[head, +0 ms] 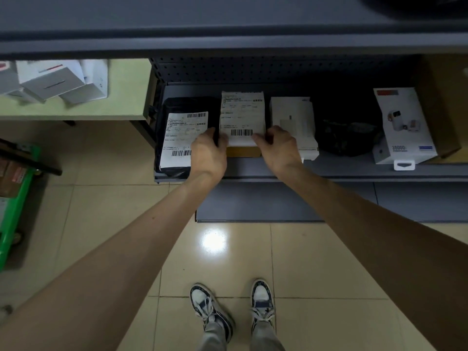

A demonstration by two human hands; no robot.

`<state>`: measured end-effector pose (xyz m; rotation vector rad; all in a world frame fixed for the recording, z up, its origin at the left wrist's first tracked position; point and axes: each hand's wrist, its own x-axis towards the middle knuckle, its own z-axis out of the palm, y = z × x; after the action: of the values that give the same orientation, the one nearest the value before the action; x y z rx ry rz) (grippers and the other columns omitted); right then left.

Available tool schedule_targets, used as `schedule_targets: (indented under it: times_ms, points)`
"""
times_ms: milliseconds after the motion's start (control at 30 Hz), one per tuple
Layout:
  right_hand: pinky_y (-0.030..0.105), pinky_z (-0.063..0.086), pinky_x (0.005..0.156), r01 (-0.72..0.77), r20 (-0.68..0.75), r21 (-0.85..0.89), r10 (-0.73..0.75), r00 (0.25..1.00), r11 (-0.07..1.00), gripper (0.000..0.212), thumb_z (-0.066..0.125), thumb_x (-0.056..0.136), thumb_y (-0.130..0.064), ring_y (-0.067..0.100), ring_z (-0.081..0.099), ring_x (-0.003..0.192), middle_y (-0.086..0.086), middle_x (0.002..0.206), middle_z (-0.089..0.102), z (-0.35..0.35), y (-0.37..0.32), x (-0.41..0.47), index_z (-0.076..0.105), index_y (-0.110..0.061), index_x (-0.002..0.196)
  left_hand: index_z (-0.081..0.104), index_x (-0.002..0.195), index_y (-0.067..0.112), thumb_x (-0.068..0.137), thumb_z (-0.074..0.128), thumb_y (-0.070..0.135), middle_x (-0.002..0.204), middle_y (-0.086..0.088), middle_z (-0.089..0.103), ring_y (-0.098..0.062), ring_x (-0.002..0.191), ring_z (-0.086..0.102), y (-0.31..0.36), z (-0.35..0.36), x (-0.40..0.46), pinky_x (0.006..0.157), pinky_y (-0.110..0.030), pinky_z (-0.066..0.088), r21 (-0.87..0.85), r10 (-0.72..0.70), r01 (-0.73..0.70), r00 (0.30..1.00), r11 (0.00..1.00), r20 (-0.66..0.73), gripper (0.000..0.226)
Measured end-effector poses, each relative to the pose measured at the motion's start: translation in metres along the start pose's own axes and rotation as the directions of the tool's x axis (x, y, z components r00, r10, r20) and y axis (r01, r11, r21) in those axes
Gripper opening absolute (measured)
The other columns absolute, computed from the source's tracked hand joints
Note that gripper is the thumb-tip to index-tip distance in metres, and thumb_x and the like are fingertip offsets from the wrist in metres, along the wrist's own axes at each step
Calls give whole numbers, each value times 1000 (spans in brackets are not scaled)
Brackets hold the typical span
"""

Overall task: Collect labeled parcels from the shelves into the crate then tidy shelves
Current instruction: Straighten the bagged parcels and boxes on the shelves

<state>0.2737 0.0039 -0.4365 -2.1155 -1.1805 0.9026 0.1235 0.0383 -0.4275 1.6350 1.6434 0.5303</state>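
Note:
On the grey lower shelf point(354, 171) lies a brown cardboard parcel point(242, 115) with a white barcode label on top. My left hand point(209, 153) grips its left front corner and my right hand point(277, 148) grips its right front corner. To its left lies a black plastic mailer point(182, 133) with its own white shipping label. Right of the cardboard parcel sits a plain white box point(293, 122) with no shipping label visible.
A crumpled black bag point(347, 138) and a white power-bank retail box point(402, 127) lie farther right on the shelf. Several white boxes point(55, 79) rest on a pale green table at the left. A green trolley point(15, 203) stands at the far left on the tiled floor.

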Motion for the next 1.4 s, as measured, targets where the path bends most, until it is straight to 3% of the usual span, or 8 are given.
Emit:
schedule_targets:
  times_ms: [167,267,367,600,1000,1167,1267,1400]
  points:
    - [38,49,84,143,41,-358,-137,990,923,43,46,100,-41,33,54,109,17,117,56,-34,0,-4,56,-3,119,56,132,8,104,48,29,125,-12,58,-28,110,57,18,-13,-2,87,-33,47,302,225,-224,974,927,32,36]
    - [39,45,86,260,102,-628,-254,962,734,45,42,102,-40,35,52,112,20,121,54,-63,-1,-12,54,-2,122,55,135,8,103,48,32,133,-13,57,-31,119,56,42,-13,-9,90,-43,50,551,416,-457,886,699,207,40]
    - [40,42,93,317,133,-716,-323,937,623,44,42,102,-38,35,49,118,20,127,53,-91,2,-19,54,-4,126,55,134,9,104,44,39,133,-12,57,-30,118,56,68,-2,-16,90,-42,50,639,443,-555,826,533,348,44]
    - [38,42,92,298,104,-736,-334,937,607,42,43,101,-39,32,49,117,16,125,55,-127,17,-25,57,-5,123,54,133,9,104,43,41,134,-10,55,-29,121,52,101,31,-26,92,-41,48,655,426,-596,799,465,425,45]
    - [41,49,85,260,138,-661,-226,964,704,37,48,99,-32,34,51,114,20,119,56,-80,33,-26,56,0,117,55,131,5,102,49,33,129,-15,55,-30,118,54,67,50,-36,92,-38,47,577,382,-607,794,547,473,40]
    - [39,47,86,191,152,-625,-122,981,757,38,49,99,-33,36,52,112,22,117,56,-78,42,-17,54,1,116,53,132,7,103,42,32,129,-15,56,-31,119,53,62,56,-39,104,-37,38,658,410,-646,760,386,505,40]
    - [39,46,88,151,120,-592,-98,988,792,40,50,99,-30,38,52,114,25,119,55,-77,47,-11,53,5,118,51,135,8,102,41,35,133,-15,56,-32,124,52,58,62,-35,118,-48,24,715,403,-643,752,275,521,43]
    - [40,44,92,107,56,-571,-92,994,814,42,48,101,-29,39,47,117,27,124,48,-70,53,-5,52,8,121,49,140,9,99,45,39,131,-15,59,-32,124,54,56,72,-33,121,-58,13,771,384,-609,767,183,514,51]
